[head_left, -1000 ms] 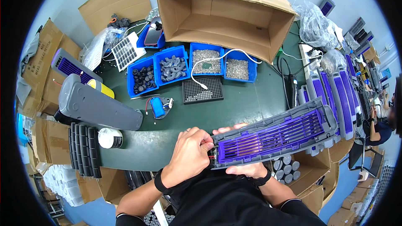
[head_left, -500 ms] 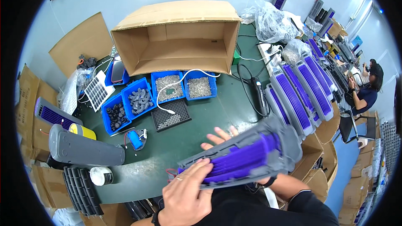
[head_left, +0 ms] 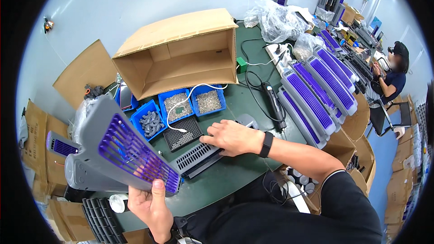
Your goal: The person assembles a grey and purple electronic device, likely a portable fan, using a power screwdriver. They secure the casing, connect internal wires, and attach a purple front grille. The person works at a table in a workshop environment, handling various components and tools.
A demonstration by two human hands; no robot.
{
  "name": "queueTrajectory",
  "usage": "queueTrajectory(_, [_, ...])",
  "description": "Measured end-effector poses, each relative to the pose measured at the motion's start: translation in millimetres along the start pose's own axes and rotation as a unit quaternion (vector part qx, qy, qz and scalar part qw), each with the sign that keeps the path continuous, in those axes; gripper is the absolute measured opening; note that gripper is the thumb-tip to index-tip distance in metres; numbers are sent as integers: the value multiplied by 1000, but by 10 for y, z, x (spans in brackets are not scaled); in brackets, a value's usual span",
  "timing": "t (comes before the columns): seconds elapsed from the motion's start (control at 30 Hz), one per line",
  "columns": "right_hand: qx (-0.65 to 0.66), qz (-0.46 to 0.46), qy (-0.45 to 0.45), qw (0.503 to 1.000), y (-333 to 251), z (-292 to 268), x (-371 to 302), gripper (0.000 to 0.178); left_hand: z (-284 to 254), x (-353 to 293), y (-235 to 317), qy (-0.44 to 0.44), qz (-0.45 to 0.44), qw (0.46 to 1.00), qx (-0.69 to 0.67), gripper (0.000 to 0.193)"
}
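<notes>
Your L hand is up off the table, low and left of center, grasping the gray cover w/ purple grille by its lower end. Thumb's upright on the near face, fingers mostly hidden behind; forearm comes in from the bottom edge, wrist w/ a black strap. The cover is held at a slant, top end up & to the left, lower end near the left end of the slotted gray part.

Your R hand is palm down over the right portion of that slotted part, fingers bent & pointing left, knuckles up. It's touching, but can't tell if it's gripping or just resting. R forearm reaches across from the lower right, elbow out wide, black band on the wrist.

Slotted part lies on the table at a diagonal, just nearer you than the black perforated tray. Blue bins sit beyond, w/ the open cardboard box behind. Black corded tool is right of your R hand; gray-purple units are lined up farther right.
</notes>
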State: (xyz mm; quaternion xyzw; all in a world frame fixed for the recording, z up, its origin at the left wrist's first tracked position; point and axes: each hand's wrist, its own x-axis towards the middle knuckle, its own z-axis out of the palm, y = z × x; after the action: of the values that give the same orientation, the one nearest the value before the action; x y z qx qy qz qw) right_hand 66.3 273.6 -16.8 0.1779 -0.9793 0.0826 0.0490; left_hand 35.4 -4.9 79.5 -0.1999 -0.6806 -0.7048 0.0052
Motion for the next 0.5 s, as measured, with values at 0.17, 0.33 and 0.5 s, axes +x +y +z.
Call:
queueTrajectory(0.17, [79, -10, 120, 990, -17, -8, -134, 71, -66, 83, -181, -120, 50, 976, 176, 28])
queueTrajectory(0.33, [205, 133, 172, 954, 207, -814, -747, 46, 118, 65, -78, -371, 26, 897, 239, 45])
queueTrajectory(0.5, [180, 112, 127, 969, -73, -1459, -442, 29, 467, -120, -760, -472, 75, 795, 373, 39])
